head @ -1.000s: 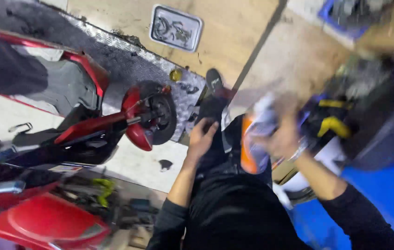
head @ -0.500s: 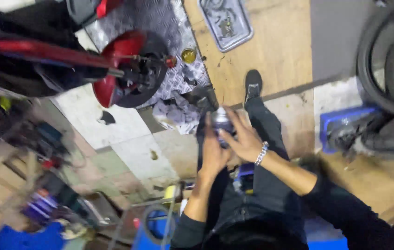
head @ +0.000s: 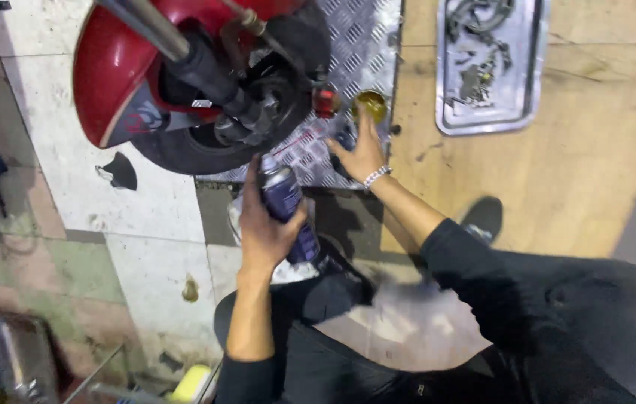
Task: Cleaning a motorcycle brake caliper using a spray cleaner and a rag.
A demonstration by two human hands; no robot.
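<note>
Crouching beside a red scooter's front end, a person in dark clothing worked with both hands, seen from the head camera looking straight down. The left hand (head: pixel 267 233) was wrapped around a dark blue metal spray can (head: pixel 288 209), fingers closed on its body, holding it upright just below the black front tyre (head: pixel 206 146). A crumpled white rag (head: pixel 258 224) showed behind and under that hand. The right hand (head: pixel 363 150), with a silver chain bracelet (head: pixel 376 176) at the wrist, lay stretched forward with fingers spread on the silver tread-pattern metal plate (head: pixel 370 52); whether it pinched anything could not be told. Just past its fingertips stood a small round tin of yellowish liquid (head: pixel 371 103), with a small red part (head: pixel 325 101) beside it. The glossy red mudguard (head: pixel 108 67) and dark fork leg (head: pixel 206 71) stood above the wheel. Well apart to the right, a rectangular steel tray of loose dark parts (head: pixel 490 120) lay on the pale wooden floor (head: pixel 602 164). A black shoe (head: pixel 482 218) rested near the right forearm.
</note>
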